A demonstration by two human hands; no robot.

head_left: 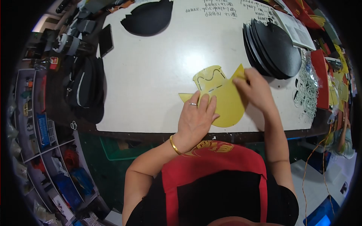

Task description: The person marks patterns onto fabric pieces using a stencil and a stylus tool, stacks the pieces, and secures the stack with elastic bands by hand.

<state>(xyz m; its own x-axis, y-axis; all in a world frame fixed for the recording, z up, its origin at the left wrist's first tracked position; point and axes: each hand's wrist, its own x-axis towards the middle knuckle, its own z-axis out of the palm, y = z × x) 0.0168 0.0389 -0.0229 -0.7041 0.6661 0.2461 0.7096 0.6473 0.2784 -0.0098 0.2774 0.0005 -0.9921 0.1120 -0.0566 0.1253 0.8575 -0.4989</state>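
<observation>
A yellow pattern piece (pixel 230 109) with a rounded bottom, pointed side corners and a top tab with a wavy slot lies on the white tabletop (pixel 162 79) near its front edge. My left hand (pixel 198 116), wearing a ring and a gold bracelet, rests flat on its left part with the fingers stretched out. At its upper right corner is my right hand (pixel 256 88), fingers curled and pinched together against the yellow edge. What those fingers hold, if anything, is hidden and slightly blurred.
Black rounded pieces (pixel 277 49) are stacked at the right, beside a pile of pale rubber bands (pixel 306 98) and a red box (pixel 319 79). Another black piece (pixel 149 19) lies at the back left. A phone (pixel 106 40) and black bags (pixel 85 86) line the left edge.
</observation>
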